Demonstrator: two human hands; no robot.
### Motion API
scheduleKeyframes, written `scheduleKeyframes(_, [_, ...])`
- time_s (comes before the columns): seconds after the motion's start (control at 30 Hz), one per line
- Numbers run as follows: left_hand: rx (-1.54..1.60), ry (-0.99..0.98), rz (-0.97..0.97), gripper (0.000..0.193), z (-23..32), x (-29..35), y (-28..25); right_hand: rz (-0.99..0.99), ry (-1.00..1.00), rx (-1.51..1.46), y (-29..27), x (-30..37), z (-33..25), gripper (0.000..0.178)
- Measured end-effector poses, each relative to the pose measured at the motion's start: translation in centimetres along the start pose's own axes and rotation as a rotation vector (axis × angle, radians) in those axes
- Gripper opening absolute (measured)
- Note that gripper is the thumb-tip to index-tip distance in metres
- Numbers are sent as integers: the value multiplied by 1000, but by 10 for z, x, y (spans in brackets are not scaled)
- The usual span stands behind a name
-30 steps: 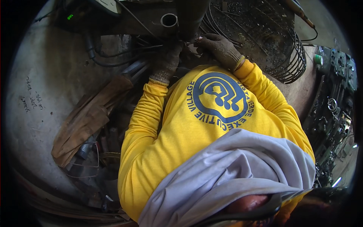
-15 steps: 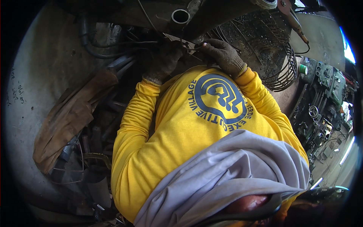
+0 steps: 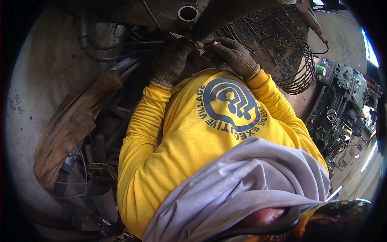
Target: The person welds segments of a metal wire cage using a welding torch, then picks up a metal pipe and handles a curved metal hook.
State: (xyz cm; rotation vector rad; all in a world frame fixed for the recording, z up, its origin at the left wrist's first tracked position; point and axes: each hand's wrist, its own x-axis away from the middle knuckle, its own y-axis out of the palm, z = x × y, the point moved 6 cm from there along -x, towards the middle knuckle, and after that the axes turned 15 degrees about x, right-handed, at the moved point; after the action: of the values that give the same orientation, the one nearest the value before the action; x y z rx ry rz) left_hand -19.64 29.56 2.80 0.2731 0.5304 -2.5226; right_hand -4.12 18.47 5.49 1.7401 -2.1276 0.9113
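Both my hands wear dirty brown knitted gloves and meet just beyond my chest. My right hand (image 3: 236,56) is closed, its thumb and fingers pinched on a thin wire-like piece (image 3: 207,46); a pale fingertip pokes through the glove. My left hand (image 3: 174,60) is curled at the other end of that piece, its fingers mostly lost in shadow, so its grip is hard to make out. Right beyond the hands stands an open-ended metal pipe (image 3: 188,13). A thin rod or cable (image 3: 154,17) slants down toward my left hand.
A brown leather-like cloth (image 3: 76,129) hangs at left beside a large grey metal sheet (image 3: 24,133). Dark cables (image 3: 105,59) run toward my left hand. At right are a coil of metal rod (image 3: 304,76), a handled tool (image 3: 316,26) and a green-grey machine (image 3: 350,88).
The view has shifted slightly, so the pipe and surroundings sit a little differently. My right hand has moved slightly left, and the thin piece lies more level between the hands.
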Motion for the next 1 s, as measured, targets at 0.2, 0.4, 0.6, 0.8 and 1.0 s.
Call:
scheduleKeyframes(0.2, [449, -535, 36, 23, -33, -7, 12, 68, 90, -50, -2, 1, -7, 35])
scheduleKeyframes(0.4, [20, -32, 18, 30, -13, -15, 7, 110, 9, -143, -4, -4, 0, 33])
scheduleKeyframes(0.6, [132, -322, -32, 23, -39, -8, 13, 117, 64, -186, -1, -2, -5, 33])
scheduleKeyframes(0.8, [73, -312, -134, 31, -46, -10, 18, 167, -52, -144, -4, -14, 10, 32])
scheduleKeyframes(1.0, [-373, 288, 24, 30, 1, -17, 8, 209, 98, -286, -1, -11, 9, 35])
